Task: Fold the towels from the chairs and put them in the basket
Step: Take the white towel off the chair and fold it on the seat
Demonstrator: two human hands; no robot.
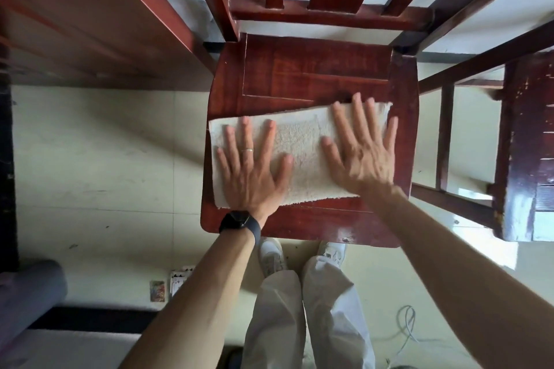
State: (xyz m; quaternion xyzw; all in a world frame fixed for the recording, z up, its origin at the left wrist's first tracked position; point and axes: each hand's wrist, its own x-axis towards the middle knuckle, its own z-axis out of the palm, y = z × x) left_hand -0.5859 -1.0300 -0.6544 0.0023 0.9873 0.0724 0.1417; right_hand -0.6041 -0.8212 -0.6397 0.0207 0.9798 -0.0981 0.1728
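Note:
A cream towel (299,144), folded into a rectangle, lies flat on the seat of a dark red wooden chair (314,75). My left hand (253,171) presses flat on the towel's left half, fingers spread, with a ring on one finger and a dark watch on the wrist. On the towel's right half my right hand (362,153) also lies flat with spread fingers, slightly blurred. Neither hand grips the cloth. No basket is in view.
A second wooden chair (521,144) stands close on the right. A red-brown table (90,24) fills the upper left. My feet in white shoes (271,257) stand at the chair's front edge. A white cable (407,329) and small cards (168,284) lie on the pale floor.

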